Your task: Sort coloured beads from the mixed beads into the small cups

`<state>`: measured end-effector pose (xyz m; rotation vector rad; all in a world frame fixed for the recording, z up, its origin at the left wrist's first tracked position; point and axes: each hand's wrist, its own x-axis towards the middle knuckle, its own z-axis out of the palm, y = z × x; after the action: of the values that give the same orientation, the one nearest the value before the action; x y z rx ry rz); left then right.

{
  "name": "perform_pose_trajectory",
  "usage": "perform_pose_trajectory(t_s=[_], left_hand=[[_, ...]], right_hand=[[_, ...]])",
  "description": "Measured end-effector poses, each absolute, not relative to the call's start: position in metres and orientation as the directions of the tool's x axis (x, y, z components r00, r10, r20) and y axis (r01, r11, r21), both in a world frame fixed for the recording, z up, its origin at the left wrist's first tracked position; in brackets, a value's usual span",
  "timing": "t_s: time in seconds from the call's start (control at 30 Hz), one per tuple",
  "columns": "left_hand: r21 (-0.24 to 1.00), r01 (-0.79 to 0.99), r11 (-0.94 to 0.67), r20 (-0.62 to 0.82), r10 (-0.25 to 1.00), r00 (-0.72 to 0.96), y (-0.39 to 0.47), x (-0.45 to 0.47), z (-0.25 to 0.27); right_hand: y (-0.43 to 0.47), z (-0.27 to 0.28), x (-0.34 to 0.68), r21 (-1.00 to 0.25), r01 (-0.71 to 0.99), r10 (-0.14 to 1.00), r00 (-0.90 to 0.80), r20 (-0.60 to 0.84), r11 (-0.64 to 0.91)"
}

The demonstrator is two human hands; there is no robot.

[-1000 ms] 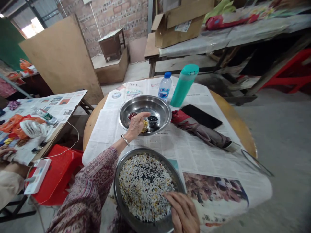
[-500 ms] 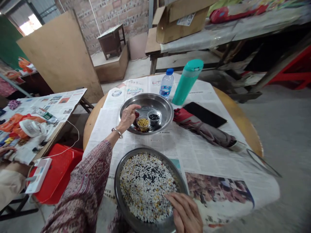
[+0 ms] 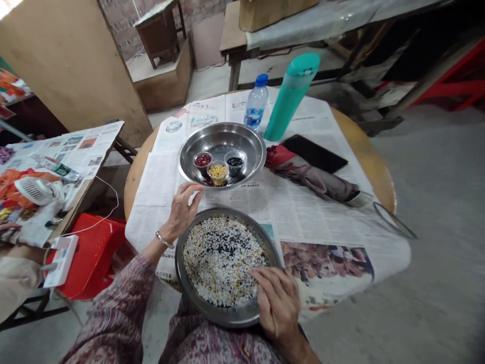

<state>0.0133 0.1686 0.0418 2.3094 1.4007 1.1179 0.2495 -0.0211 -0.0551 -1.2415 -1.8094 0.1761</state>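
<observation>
My left hand [image 3: 182,210] is in the air between two metal basins, its fingers stretched forward and its thumb apart, with nothing visible in it. A bracelet circles that wrist. My right hand [image 3: 278,298] rests over the right rim of the near basin [image 3: 180,275], fingers extended and fingertips at the grains. White rice [image 3: 215,275] mixed with yellow, dark and reddish beans covers its bottom. Inside the far basin [image 3: 252,139] stand three small clear cups: red beans [image 3: 202,160], yellow beans [image 3: 218,172] and black beans [image 3: 235,162]. A few loose beans lie beside them.
Behind the far basin stand a water bottle [image 3: 256,103] and a teal flask [image 3: 291,96]. A folded umbrella [image 3: 314,179] and a black tablet-like slab [image 3: 316,157] lie to the right on newspaper. At left are a small fan [image 3: 33,191], a power strip [image 3: 62,260] and another person's arm.
My left hand has drawn back from the cups in the far basin toward me, uncovering the red beans. My right hand stays at the near basin's rim. The view has tilted down.
</observation>
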Motion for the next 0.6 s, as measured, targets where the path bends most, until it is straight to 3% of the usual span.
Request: perform_pose_trajectory(t_s=[0.17,0.33,0.47,0.6], left_hand=[[0.578,0.7,-0.42,0.459,0.876,0.146,0.137,-0.002,0.024],[0.342,0.759,-0.553,0.57,0.765,0.301,0.146,0.015,0.035],[0.241,0.788,-0.567,0.421,0.792,0.442,0.173,0.04,0.044],[0.214,0.788,-0.577,0.303,0.806,0.508,0.189,0.047,0.038]], right_hand=[[-0.011,-0.05,0.245,-0.504,0.734,0.815,-0.117,0.567,0.456],[-0.006,-0.05,0.247,-0.503,0.728,0.811,-0.125,0.571,0.466],[-0.006,-0.052,0.249,-0.576,0.632,0.798,-0.115,0.591,0.518],[-0.006,-0.056,0.252,-0.64,0.557,0.803,-0.085,0.59,0.529]])
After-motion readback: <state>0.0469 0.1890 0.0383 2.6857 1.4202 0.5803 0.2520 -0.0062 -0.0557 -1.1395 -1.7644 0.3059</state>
